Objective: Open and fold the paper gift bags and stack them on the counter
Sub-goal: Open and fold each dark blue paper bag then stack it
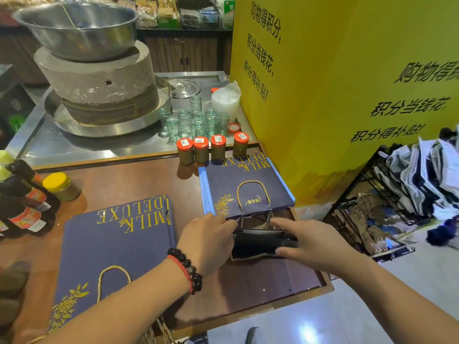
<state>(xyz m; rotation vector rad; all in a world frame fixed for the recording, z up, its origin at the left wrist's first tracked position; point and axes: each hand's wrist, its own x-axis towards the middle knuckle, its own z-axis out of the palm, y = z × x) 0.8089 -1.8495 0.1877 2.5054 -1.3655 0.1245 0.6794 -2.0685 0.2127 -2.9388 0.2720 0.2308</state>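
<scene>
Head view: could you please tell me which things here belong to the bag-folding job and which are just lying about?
Part of the job:
- left hand and right hand, both at the mouth of the open bag
- flat bag stack
- wooden counter

Just lying about:
- red-lidded jars
- empty glass jars
- stone mill
- sauce bottles
- wire rack

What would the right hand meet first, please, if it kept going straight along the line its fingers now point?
Probably the left hand: the right hand's fingers point left across the open mouth of the navy bag, toward the left hand's fingers at that opening, though depth is unclear.
</scene>
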